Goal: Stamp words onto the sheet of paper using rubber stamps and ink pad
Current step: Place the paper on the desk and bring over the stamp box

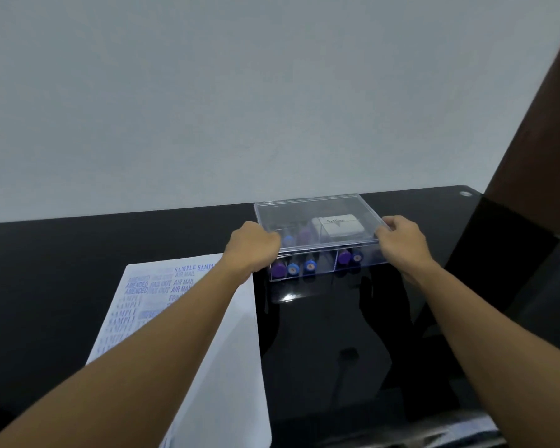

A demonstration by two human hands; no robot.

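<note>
Left hand (253,245) and right hand (401,240) clamped on ends of clear lid (291,215), lid apparently raised above box (324,270), stamps (292,269) inside, stamped paper (230,350) left

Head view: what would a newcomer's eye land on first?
The left hand and right hand grip the sides of the lid of a clear box at mid-frame on the black table. Inside lie purple and blue stamps at the front and a white ink pad behind. Left of the box lies the paper, part stamped with blue words.
</note>
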